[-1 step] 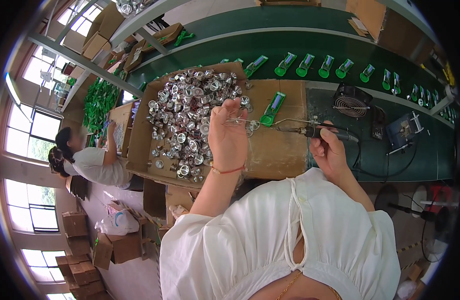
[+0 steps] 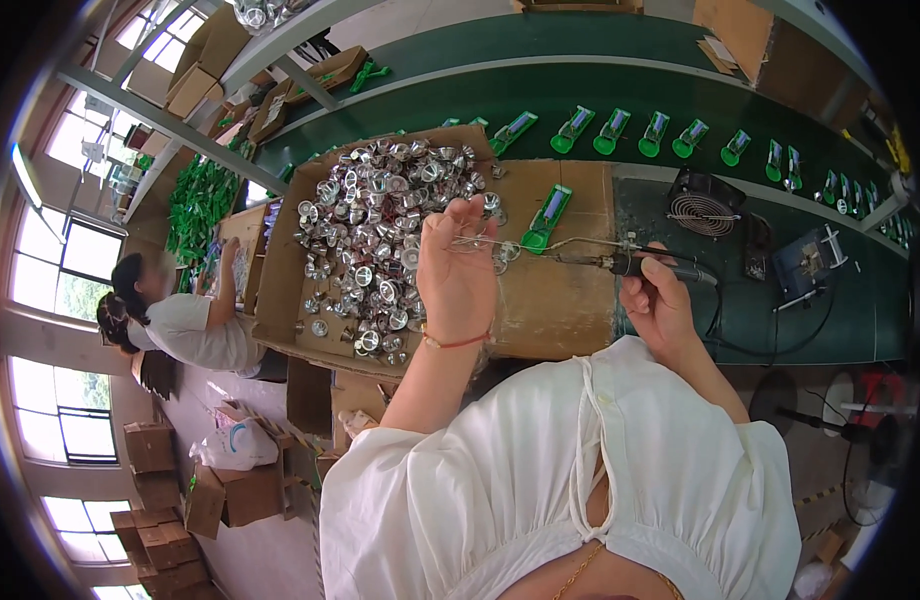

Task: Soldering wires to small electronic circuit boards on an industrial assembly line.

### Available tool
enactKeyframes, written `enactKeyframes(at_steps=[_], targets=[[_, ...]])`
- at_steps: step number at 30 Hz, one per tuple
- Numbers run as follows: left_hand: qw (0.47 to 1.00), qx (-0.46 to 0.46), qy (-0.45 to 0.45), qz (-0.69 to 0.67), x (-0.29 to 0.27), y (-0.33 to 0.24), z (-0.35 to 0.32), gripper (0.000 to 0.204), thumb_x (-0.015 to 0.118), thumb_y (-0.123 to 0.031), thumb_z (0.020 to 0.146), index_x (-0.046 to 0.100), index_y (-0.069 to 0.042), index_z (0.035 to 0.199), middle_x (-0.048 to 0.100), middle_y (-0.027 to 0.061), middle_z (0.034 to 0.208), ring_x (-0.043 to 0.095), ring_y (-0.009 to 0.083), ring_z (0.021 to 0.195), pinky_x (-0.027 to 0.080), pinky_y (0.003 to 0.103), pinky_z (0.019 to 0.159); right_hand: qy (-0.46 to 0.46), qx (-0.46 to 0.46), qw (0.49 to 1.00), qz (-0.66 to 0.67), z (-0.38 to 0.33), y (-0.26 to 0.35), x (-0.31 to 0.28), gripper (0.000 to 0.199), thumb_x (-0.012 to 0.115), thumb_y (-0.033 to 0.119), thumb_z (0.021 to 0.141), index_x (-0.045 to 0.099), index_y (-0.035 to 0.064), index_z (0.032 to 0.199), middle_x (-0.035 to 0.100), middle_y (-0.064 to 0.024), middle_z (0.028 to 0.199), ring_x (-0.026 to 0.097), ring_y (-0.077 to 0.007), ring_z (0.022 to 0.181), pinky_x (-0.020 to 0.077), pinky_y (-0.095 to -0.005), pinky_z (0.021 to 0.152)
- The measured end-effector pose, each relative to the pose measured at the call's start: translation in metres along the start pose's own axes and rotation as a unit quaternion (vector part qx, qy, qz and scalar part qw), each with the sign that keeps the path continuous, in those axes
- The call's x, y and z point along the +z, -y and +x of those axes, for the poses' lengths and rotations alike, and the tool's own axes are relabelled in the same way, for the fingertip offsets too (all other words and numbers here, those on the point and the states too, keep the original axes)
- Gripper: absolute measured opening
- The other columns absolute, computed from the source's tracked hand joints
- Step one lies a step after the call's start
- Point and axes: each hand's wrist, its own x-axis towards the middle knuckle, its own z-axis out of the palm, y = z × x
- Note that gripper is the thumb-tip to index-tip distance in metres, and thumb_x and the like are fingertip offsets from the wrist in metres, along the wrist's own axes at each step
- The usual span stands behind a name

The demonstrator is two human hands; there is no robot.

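1. The green conveyor belt (image 2: 620,95) runs across the top of your view with a row of small green circuit boards (image 2: 613,131) spaced along it, out of arm's reach for now; they sit apart from each other, probably so that each can be lifted singly

2. The open cardboard box (image 2: 280,290) lies flat on the bench to your left, its flaps spread, so the heap of shiny metal cups (image 2: 380,230) inside stays within easy reach of your left side

3. Your left hand (image 2: 455,265) is raised over the box's right edge, fingers pinched narrow on a thin wire piece (image 2: 480,240) held up at working height; whether a small part hangs from it cannot be told

4. Your right hand (image 2: 660,305) is closed in a pen-like grip around the dark handle of the soldering iron (image 2: 630,265), which lies nearly level and points left, its slim tip just beside the wire at your left fingertips, the two hands brought together so tip and wire meet

5. One green circuit board (image 2: 545,220) rests on the brown cardboard sheet between your hands, just below the iron's tip and close to both
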Motion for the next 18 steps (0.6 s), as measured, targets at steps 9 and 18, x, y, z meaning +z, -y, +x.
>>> enactKeyframes(at_steps=[9,18], targets=[[0.998,-0.01,0.007,-0.06,0.004,-0.007,0.002,0.013,0.048,-0.019,0.083,0.056,-0.011,0.077,0.058,0.0037,0.093,0.051,0.022,0.099,0.032,0.042,0.095,-0.006,-0.001,1.0,0.006,0.004,-0.001,0.003,0.008,0.055,0.013,0.079,0.047,0.0126,0.078,0.051,-0.0039,0.061,0.04,-0.0053,0.045,0.0336,-0.0181,0.043],[0.997,-0.002,-0.005,-0.073,-0.001,-0.012,0.006,0.016,0.046,-0.019,0.085,0.055,-0.009,0.078,0.057,0.0062,0.093,0.05,0.0219,0.099,0.034,0.042,0.093,-0.015,0.002,1.0,0.012,0.009,-0.003,0.0,0.008,0.056,0.013,0.078,0.048,0.0136,0.079,0.051,-0.0042,0.062,0.039,-0.0061,0.045,0.0333,-0.0186,0.043]])
